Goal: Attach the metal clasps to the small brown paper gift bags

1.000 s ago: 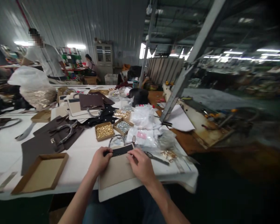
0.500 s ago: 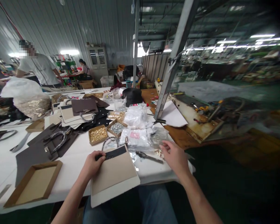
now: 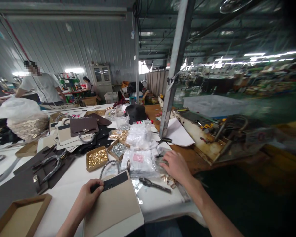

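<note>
A beige bag panel (image 3: 115,205) with a black strip (image 3: 115,180) along its top lies tilted at the table's front edge. My left hand (image 3: 90,196) grips its upper left edge, thumb on the strip. A plastic-wrapped handle (image 3: 110,166) curves up behind the panel. My right hand (image 3: 176,166) is at a clear plastic bag (image 3: 159,161), its fingers bent and closed on the plastic; the fingertips are partly hidden. Small gold metal pieces (image 3: 169,180) lie just below that hand. A dark plier-like tool (image 3: 155,185) rests between panel and right hand.
Boxes of gold rivets (image 3: 97,158) and silver washers (image 3: 118,148) stand behind the panel. Wrapped white packets (image 3: 138,163) lie beside them. Brown bag parts (image 3: 22,174) and a shallow cardboard box (image 3: 22,214) are leftward. A metal post (image 3: 174,72) rises behind; a co-worker (image 3: 41,87) stands far left.
My right hand has moved from above the gold pieces to the clear plastic bag, and its fingers have closed in. My left hand keeps its grip on the panel. The camera view has shifted.
</note>
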A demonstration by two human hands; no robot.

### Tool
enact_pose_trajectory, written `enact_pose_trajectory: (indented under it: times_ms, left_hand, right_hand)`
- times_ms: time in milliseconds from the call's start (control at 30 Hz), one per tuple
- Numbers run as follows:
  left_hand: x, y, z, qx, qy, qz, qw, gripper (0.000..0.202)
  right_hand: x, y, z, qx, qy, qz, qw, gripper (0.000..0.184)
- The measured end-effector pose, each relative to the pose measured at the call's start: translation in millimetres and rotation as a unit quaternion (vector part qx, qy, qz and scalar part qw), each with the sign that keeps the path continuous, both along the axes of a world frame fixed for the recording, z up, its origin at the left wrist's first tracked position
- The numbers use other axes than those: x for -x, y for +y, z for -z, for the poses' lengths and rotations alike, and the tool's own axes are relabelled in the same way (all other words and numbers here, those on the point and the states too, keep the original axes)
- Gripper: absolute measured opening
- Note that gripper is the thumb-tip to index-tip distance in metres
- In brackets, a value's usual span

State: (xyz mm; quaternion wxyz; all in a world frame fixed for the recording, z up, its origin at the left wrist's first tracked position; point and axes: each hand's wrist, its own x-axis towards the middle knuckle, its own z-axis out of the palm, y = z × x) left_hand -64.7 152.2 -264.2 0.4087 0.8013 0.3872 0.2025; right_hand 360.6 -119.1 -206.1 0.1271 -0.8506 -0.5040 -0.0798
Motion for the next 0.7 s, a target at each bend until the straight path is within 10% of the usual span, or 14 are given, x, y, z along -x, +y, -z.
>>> enact_pose_trajectory:
  times_ms: [233,700]
  left_hand:
    - [-0.1,-1.4,-0.1,-0.001,0.019,0.005,1.000,0.030]
    - [1.7,-9.7,-11.3,-0.015,0.004,0.002,1.000,0.026]
  right_hand:
    - [-22.3,9.5,-10.2,0.016,0.023,0.004,1.000,0.040]
    - [-36.7,48.8,-15.8,0.144,-0.005,-0.033,0.989,0.020]
